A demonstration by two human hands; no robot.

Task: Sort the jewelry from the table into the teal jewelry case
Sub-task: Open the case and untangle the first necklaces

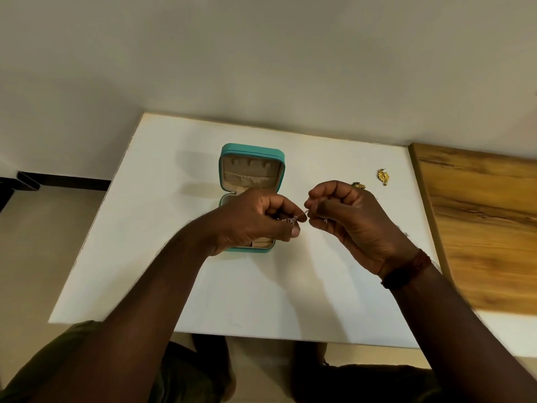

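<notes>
The teal jewelry case (252,152) lies open on the white table (162,216), its beige lid lining facing me. My left hand (250,225) hovers over the case's lower half and hides most of it. My right hand (354,225) is just to its right. Both hands pinch a thin silver chain (303,213) stretched between the fingertips. A gold earring (383,176) lies on the table at the far right. A second gold piece (359,185) peeks out behind my right hand's knuckles.
A wooden board (479,228) adjoins the table's right edge. A pale wall runs behind the table's far edge. My knees and the floor show below the near edge.
</notes>
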